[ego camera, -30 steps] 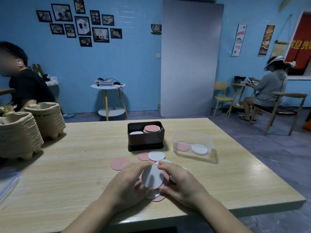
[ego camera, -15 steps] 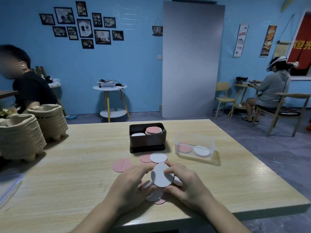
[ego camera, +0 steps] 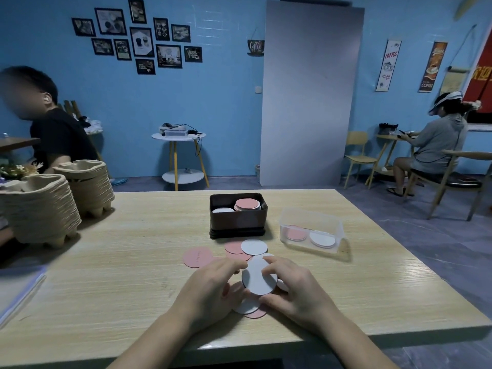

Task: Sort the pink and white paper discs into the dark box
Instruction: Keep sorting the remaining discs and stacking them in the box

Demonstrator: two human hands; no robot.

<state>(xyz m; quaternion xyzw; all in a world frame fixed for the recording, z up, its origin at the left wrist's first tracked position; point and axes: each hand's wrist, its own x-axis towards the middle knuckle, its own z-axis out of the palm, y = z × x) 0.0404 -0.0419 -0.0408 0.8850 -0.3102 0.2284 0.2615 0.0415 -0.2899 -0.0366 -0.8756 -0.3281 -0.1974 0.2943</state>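
A white paper disc (ego camera: 258,278) stands tilted just above the wooden table (ego camera: 133,262), pinched between my left hand (ego camera: 210,291) and my right hand (ego camera: 295,291). Under my hands lie more white and pink discs (ego camera: 250,308). Beyond them rest a loose pink disc (ego camera: 197,257), a second pink disc (ego camera: 234,247) and a white disc (ego camera: 254,247). The dark box (ego camera: 237,222) sits at the table's middle, holding a pink stack (ego camera: 247,204) on its right and a white stack (ego camera: 223,210) on its left.
A clear plastic tub (ego camera: 312,230) with a pink and a white disc stands right of the dark box. Stacked pulp cup carriers (ego camera: 40,209) fill the table's left end. Two other people sit at the room's sides.
The white disc between my hands has risen a little and stands more upright. The camera has drifted slightly.
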